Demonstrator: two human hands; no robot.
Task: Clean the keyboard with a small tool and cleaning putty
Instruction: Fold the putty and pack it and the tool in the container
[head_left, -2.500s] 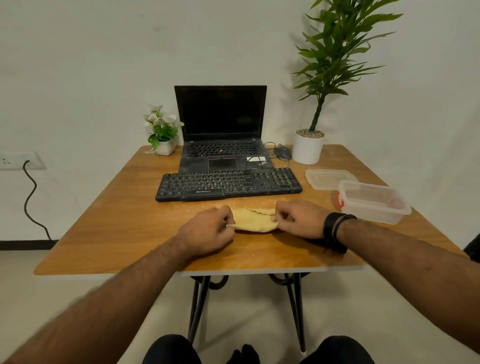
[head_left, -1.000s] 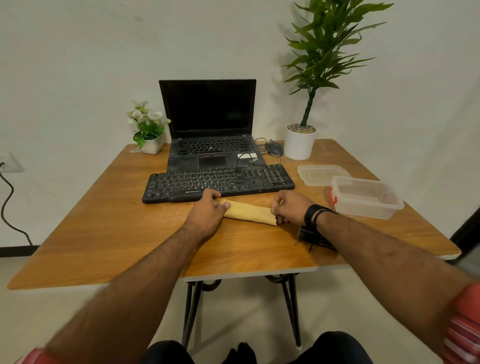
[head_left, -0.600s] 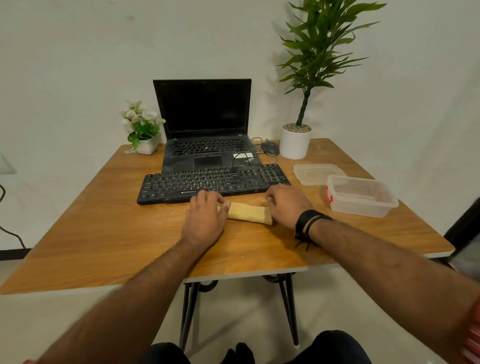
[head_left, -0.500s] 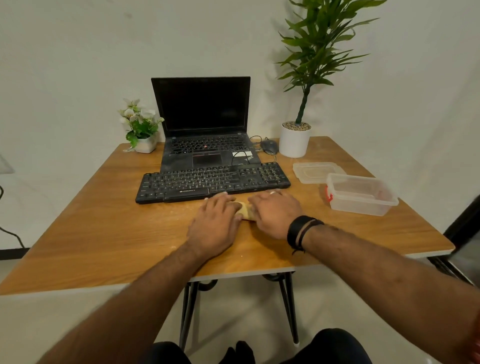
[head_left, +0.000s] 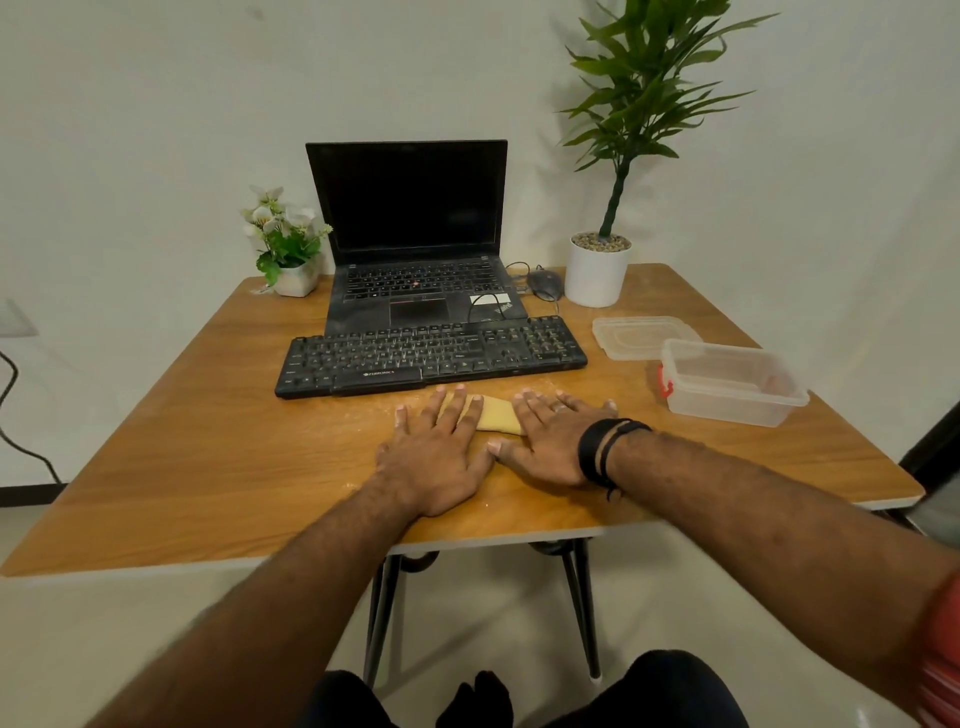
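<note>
— Both hands have gone flat since a moment ago, spread apart again!
— Left hand (head_left: 434, 452) and right hand (head_left: 545, 441) lie palms down, fingers straight, pressing the yellow putty (head_left: 497, 413) onto the tabletop (head_left: 208, 457).
— Where's it sitting?
— Just near of the keyboard (head_left: 431, 356).

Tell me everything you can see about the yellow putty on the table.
The yellow cleaning putty is a soft, matte, flattened slab on the wooden table, just in front of the black keyboard. The left hand and right hand press flat on its ends; only its middle shows.
</note>
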